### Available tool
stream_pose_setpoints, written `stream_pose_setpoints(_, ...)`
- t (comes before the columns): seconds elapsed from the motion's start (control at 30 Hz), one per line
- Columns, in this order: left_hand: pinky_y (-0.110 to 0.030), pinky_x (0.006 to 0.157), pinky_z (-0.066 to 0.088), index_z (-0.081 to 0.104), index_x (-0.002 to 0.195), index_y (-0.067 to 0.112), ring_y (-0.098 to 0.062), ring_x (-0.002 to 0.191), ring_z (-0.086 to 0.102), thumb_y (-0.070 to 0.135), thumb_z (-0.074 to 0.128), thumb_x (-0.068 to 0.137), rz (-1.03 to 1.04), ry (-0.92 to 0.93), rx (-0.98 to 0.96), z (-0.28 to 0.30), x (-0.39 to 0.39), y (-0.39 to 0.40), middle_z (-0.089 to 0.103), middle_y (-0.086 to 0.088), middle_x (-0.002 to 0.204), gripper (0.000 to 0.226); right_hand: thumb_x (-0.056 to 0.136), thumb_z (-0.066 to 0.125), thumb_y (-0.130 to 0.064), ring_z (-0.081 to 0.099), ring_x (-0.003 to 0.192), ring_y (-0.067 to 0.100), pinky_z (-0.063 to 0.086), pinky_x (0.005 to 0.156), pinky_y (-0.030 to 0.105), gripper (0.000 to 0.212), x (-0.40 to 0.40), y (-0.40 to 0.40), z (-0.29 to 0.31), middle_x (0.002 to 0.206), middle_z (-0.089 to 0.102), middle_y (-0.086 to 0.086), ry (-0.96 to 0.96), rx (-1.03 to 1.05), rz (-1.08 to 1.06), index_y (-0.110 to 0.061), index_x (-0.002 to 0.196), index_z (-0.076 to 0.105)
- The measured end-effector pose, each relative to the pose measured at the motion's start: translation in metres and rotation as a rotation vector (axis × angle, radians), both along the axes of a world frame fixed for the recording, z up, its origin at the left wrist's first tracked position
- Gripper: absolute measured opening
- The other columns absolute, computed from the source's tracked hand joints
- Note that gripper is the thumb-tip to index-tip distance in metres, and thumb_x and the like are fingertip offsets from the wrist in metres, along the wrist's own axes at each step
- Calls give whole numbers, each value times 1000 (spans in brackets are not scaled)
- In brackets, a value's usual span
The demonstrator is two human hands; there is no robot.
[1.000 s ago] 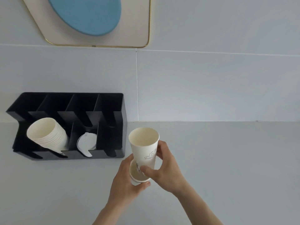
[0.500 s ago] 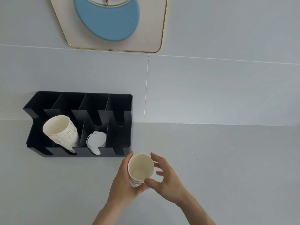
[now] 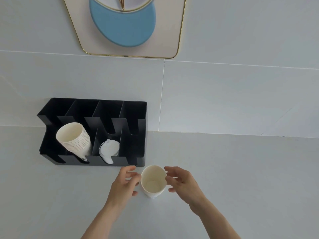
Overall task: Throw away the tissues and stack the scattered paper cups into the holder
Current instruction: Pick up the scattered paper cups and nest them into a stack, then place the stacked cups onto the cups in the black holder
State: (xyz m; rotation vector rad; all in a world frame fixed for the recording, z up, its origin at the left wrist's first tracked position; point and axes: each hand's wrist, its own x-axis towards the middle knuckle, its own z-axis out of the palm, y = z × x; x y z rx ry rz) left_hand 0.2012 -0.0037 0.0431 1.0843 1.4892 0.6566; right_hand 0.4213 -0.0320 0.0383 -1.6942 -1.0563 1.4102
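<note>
Black four-slot cup holder (image 3: 138,149) stands against the wall on the grey tabletop (image 3: 241,178); second slot holds a tilted nested cup stack (image 3: 74,138), third holds white lids (image 3: 109,150). Just in front of its right corner: cream paper cup (image 3: 153,181), upright, mouth up, axis vertical, apparently nested. Left hand (image 3: 123,184) and right hand (image 3: 183,183) flank it, fingers released.

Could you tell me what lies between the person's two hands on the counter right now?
In the head view, the nested paper cups stand upright between the open left hand and open right hand; neither clearly holds them.
</note>
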Motion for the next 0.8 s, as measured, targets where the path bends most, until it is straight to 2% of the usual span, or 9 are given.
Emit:
stream_pose_setpoints(0.1,-38,77,62,65,110,28,-17,90,72,29,65,91,-50,16,-102,-3,-3,2,71,-3,108,19,94,66,-21,73,89,15,62,73,29,25,1,1,1,104,75,1,11,-39,-7,-26,117,71)
stream_pose_setpoints(0.23,-42,82,62,71,106,17,-21,82,75,24,65,92,-39,-21,-135,-3,-3,3,75,-8,100,17,94,64,-17,74,85,19,63,76,35,20,2,1,3,99,77,1,60,-70,-8,-24,104,79)
stream_pose_setpoints(0.37,-40,82,63,72,105,13,-25,82,76,21,65,92,-20,-55,-163,0,-1,4,76,-11,98,16,93,65,-14,73,77,19,63,82,41,19,1,1,4,97,78,3,83,-81,-24,-21,98,82)
stream_pose_setpoints(0.5,-38,79,63,74,103,13,-29,84,75,18,64,92,-37,-64,-174,3,-3,8,78,-10,94,16,92,63,-11,72,73,16,63,80,39,22,-3,2,10,93,78,6,27,-90,-28,-20,95,83)
stream_pose_setpoints(0.7,-38,78,63,78,96,12,-30,83,75,19,64,92,-47,-109,-151,21,-9,17,77,-13,97,15,91,64,-12,75,82,27,64,76,35,19,-11,9,34,92,79,5,-22,-69,-67,-17,93,82)
stream_pose_setpoints(0.8,-41,80,63,79,92,11,-30,83,75,18,65,91,-51,-138,-98,48,-16,31,77,-14,95,16,89,65,-13,75,82,26,64,75,33,18,-16,23,61,89,80,3,-33,-22,-65,-16,90,82)
